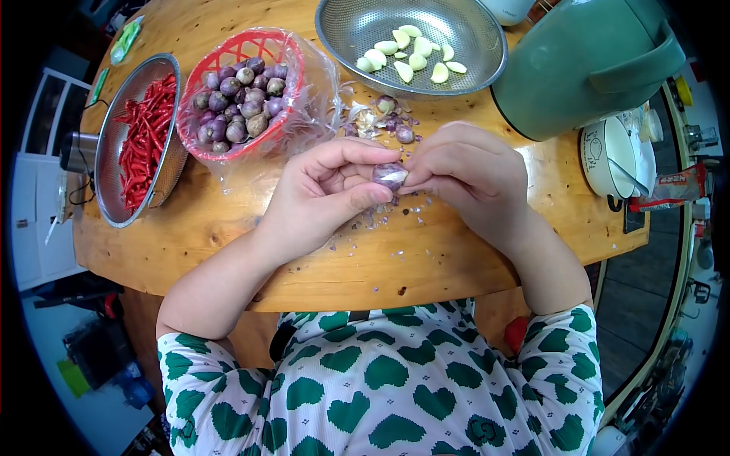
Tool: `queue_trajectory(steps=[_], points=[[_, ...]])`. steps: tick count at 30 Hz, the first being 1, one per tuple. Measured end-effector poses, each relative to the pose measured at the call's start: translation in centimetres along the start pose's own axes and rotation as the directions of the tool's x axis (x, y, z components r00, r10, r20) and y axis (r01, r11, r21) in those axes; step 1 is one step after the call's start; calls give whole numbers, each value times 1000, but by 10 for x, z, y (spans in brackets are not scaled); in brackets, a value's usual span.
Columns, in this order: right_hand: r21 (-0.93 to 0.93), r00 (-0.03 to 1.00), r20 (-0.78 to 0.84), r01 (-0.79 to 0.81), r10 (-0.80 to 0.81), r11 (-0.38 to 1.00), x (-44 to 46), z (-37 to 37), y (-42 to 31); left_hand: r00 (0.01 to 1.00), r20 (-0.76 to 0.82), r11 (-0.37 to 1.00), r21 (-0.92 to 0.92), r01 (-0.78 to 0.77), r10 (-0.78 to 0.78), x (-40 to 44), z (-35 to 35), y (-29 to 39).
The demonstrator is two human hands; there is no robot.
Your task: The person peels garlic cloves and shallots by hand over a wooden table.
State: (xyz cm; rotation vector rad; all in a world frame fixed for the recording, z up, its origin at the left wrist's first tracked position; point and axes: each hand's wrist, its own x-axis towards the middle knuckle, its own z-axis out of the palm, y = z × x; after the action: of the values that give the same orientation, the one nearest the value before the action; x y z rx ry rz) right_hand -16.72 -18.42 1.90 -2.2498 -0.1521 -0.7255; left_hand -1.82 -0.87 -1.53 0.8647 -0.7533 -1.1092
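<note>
Between the fingertips of my left hand (pixel 323 186) is a purple shallot (pixel 390 175) with a pale patch on its upper side. My right hand (pixel 471 175) pinches the shallot's right end, with its fingers curled. Bits of skin (pixel 369 220) lie on the wooden table (pixel 205 251) under and around my hands. Just beyond my fingertips sit a loose shallot (pixel 404 134) and a pile of papery skins (pixel 365 121). A red basket (pixel 296 64) lined with clear plastic holds several shallots (pixel 245 99) to the upper left.
A metal colander (pixel 334 42) with several peeled garlic cloves (pixel 403 71) stands at the back. Red chillies (pixel 144 140) fill another colander (pixel 181 152) at the left. At the right are a large green jug (pixel 570 72) and a white enamel bowl (pixel 601 178) with a spoon.
</note>
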Motion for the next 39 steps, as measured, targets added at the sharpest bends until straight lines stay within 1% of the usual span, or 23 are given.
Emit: queue_trajectory(steps=[3, 6, 9, 12, 15, 18, 21, 24, 27, 30, 33, 36, 39], points=[[-17, 998, 52, -27, 28, 999, -1, 2, -1, 997, 21, 996, 52, -71, 70, 1, 0, 1], [12, 994, 101, -32, 30, 999, 0, 4, 1, 998, 20, 997, -49, -56, 57, 0, -2, 0], [-88, 997, 61, -36, 42, 995, -1, 7, 3, 998, -45, 998, -59, -34, 32, 4, 1, 4], [-185, 998, 56, 9, 1, 983, -1, 5, 8, 999, -52, 1000, 30, -7, 8, 4, 0, 6], [-118, 994, 54, -88, 94, 989, 3, -1, 0, 999, -42, 1000, -23, 16, -17, 3, 0, 5], [13, 991, -50, -127, 127, 992, -1, 5, 5, 998, -55, 1000, 14, -17, 18, 5, 2, 2], [108, 977, -121, -166, 178, 980, 3, 7, -4, 994, -44, 995, -11, -100, 99, 6, -1, -4], [9, 995, -99, -26, 27, 1000, 4, 7, 1, 996, -40, 996, -19, -84, 83, 5, 0, -2], [-28, 997, -76, 17, -19, 999, 2, 8, 5, 998, -53, 999, 9, -34, 34, 4, -1, -1], [-40, 999, -53, -3, 1, 999, 2, 6, 4, 997, -80, 999, 49, 18, -14, 2, 0, 2], [23, 998, -56, 24, -22, 999, 3, 5, 4, 998, -53, 989, 142, 35, -28, 2, 1, 2], [42, 996, -51, 70, -68, 997, 3, 6, 4, 997, -62, 996, 75, 58, -53, 1, 2, 2], [19, 993, -50, 107, -106, 994, 1, 6, 5, 1000, -18, 1000, 27, 2, -2, 1, -1, -3]])
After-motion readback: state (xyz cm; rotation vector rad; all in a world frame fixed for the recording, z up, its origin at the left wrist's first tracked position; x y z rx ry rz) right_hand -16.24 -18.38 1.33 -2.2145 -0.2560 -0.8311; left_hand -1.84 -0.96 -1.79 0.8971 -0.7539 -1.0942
